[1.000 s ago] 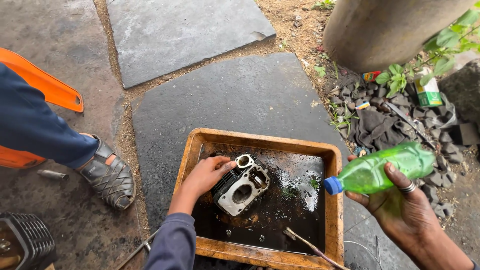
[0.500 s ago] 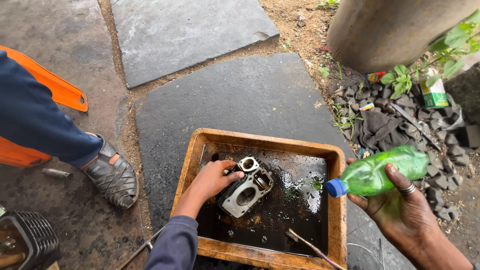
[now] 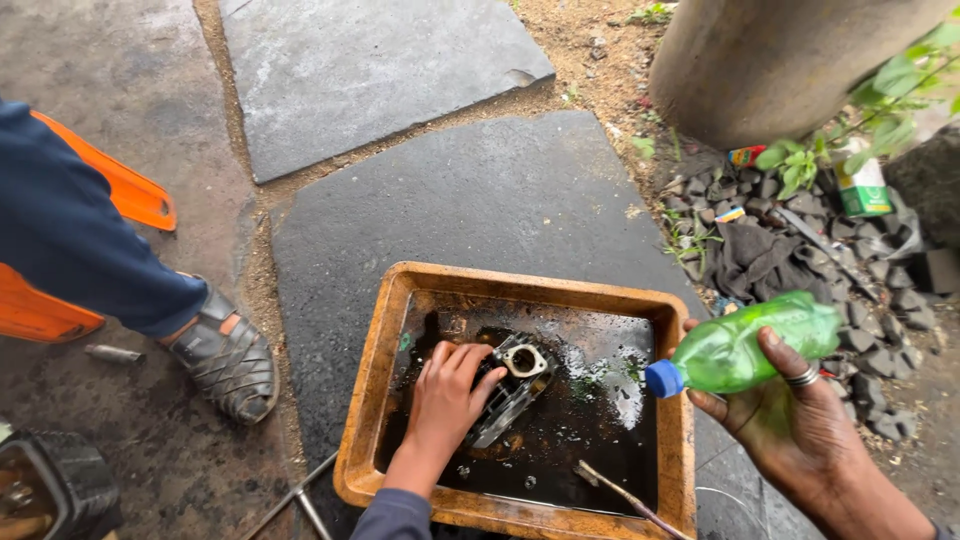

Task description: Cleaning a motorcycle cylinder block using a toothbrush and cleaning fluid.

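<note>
I see left hand (image 3: 447, 393) gripping finned engine cylinder block (image 3: 510, 388) in oily tray (image 3: 372, 400) | right hand (image 3: 790, 420) clasps green bottle (image 3: 745, 345) | block likely heavy, rigid, slick; I'd grip fins.

The left hand (image 3: 447, 392) covers much of the engine cylinder (image 3: 513, 388); dark liquid hides the tray (image 3: 372, 400) floor; the finned part (image 3: 55, 487) is cropped.

Ground: dark stone slabs (image 3: 470, 200) with sandy joints are carrying everything.
Tray: a rusty orange tray (image 3: 372, 400) is sitting flat on the near slab.
Left edge: a small metal cylinder (image 3: 112, 354) is lying by a sandalled foot (image 3: 225, 360).
Right edge: loose stones (image 3: 880, 300) and a dark rag (image 3: 765, 262) are lying beside the slab.
Near edge: thin metal rods (image 3: 295, 497) are lying just beside the tray.
</note>
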